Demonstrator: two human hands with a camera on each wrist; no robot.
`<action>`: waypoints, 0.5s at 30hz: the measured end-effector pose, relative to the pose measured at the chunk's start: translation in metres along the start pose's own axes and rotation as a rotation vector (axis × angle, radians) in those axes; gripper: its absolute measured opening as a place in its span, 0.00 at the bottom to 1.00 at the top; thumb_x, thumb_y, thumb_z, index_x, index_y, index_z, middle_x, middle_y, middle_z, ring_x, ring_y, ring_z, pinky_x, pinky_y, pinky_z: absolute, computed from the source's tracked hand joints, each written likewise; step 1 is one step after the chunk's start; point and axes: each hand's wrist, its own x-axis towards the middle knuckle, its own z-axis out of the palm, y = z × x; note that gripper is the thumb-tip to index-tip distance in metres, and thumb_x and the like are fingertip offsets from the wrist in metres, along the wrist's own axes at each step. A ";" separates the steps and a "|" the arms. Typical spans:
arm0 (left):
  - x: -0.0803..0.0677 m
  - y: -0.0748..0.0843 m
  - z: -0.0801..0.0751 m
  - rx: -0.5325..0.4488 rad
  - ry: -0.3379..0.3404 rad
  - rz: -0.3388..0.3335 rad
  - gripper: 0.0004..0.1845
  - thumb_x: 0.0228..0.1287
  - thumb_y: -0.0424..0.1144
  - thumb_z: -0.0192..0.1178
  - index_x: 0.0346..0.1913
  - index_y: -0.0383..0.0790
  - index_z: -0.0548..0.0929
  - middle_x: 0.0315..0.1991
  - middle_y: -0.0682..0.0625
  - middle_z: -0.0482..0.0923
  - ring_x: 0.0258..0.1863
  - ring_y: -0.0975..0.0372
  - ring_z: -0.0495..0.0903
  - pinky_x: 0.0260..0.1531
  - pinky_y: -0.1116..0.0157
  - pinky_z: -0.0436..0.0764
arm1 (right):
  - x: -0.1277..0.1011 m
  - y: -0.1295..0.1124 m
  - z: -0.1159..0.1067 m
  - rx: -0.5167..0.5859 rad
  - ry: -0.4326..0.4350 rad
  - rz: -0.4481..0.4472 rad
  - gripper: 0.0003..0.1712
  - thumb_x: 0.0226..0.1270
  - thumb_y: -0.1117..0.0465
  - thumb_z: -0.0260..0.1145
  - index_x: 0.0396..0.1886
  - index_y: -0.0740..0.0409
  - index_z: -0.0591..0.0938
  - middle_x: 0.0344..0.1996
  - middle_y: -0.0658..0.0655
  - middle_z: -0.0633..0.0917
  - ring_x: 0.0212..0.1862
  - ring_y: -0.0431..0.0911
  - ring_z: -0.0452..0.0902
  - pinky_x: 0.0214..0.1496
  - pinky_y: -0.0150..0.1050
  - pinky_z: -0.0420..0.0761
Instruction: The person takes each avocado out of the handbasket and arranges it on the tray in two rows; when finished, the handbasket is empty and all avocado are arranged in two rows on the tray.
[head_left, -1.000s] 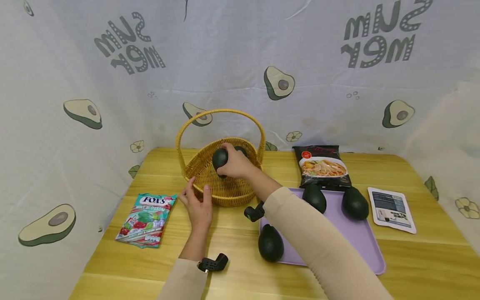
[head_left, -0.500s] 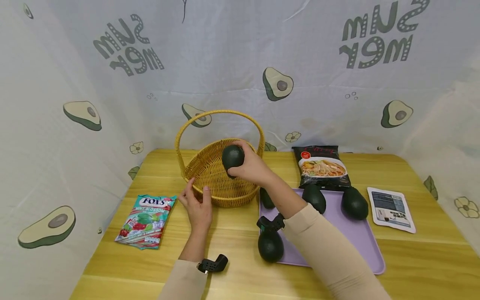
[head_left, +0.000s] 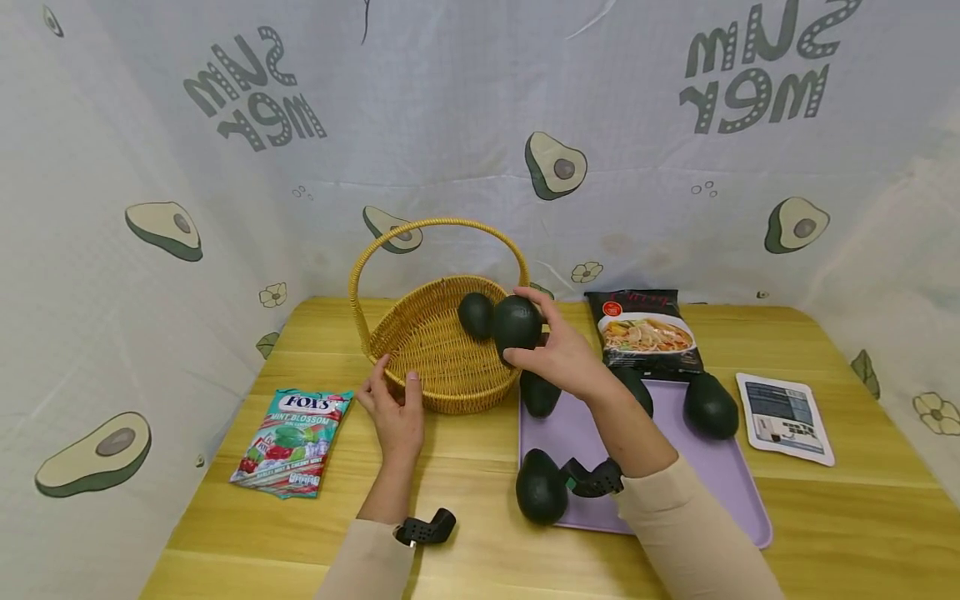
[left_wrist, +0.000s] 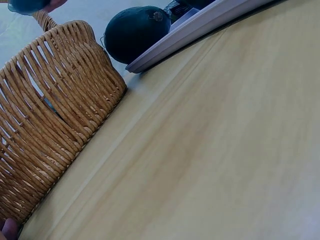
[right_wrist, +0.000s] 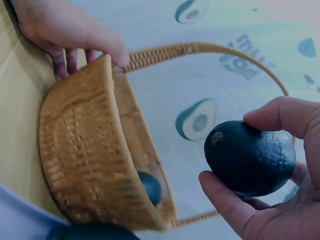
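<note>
My right hand (head_left: 529,335) grips a dark green avocado (head_left: 514,322) in the air, just over the right rim of a woven yellow basket (head_left: 420,346). The right wrist view shows thumb and fingers curled round this avocado (right_wrist: 250,157). A second avocado (head_left: 476,314) lies inside the basket. My left hand (head_left: 397,387) holds the basket's near rim, thumb on its edge. To the right lies a purple tray (head_left: 720,492) with avocados at its near-left corner (head_left: 538,490), far-left corner (head_left: 540,393) and far right (head_left: 708,406).
A Fox's candy bag (head_left: 296,437) lies at the left of the wooden table (head_left: 465,467). A noodle packet (head_left: 647,332) sits behind the tray, a white packet (head_left: 783,417) to its right. An avocado-print cloth backdrop (head_left: 450,125) surrounds the table.
My right hand has risen out of the basket with the avocado and carried it right, to above the right rim. The left hand stays on the basket's rim.
</note>
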 end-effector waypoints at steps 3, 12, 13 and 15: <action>0.000 0.001 0.000 0.005 -0.003 0.000 0.30 0.62 0.57 0.55 0.65 0.53 0.64 0.50 0.48 0.51 0.37 0.53 0.65 0.36 0.62 0.72 | -0.007 0.002 -0.010 0.024 0.017 -0.018 0.44 0.55 0.61 0.69 0.67 0.35 0.58 0.57 0.59 0.61 0.48 0.57 0.75 0.42 0.49 0.77; 0.000 0.000 -0.001 0.014 -0.007 0.004 0.29 0.63 0.56 0.55 0.65 0.52 0.64 0.50 0.45 0.51 0.38 0.53 0.65 0.36 0.62 0.71 | -0.028 0.016 -0.032 -0.004 0.039 0.003 0.43 0.56 0.58 0.70 0.66 0.30 0.58 0.62 0.57 0.59 0.52 0.58 0.73 0.43 0.49 0.77; 0.000 0.000 0.000 0.015 -0.007 0.004 0.29 0.63 0.56 0.55 0.65 0.53 0.64 0.50 0.45 0.51 0.38 0.53 0.65 0.36 0.62 0.72 | -0.030 0.018 -0.034 -0.014 0.040 0.006 0.43 0.56 0.57 0.70 0.66 0.31 0.58 0.62 0.57 0.60 0.52 0.58 0.73 0.43 0.49 0.77; 0.000 0.000 0.000 0.013 -0.007 0.007 0.30 0.63 0.56 0.55 0.65 0.53 0.64 0.50 0.45 0.51 0.38 0.52 0.66 0.36 0.62 0.72 | -0.035 0.022 -0.037 -0.034 0.039 0.022 0.43 0.56 0.57 0.70 0.66 0.31 0.58 0.61 0.58 0.62 0.51 0.57 0.74 0.42 0.48 0.77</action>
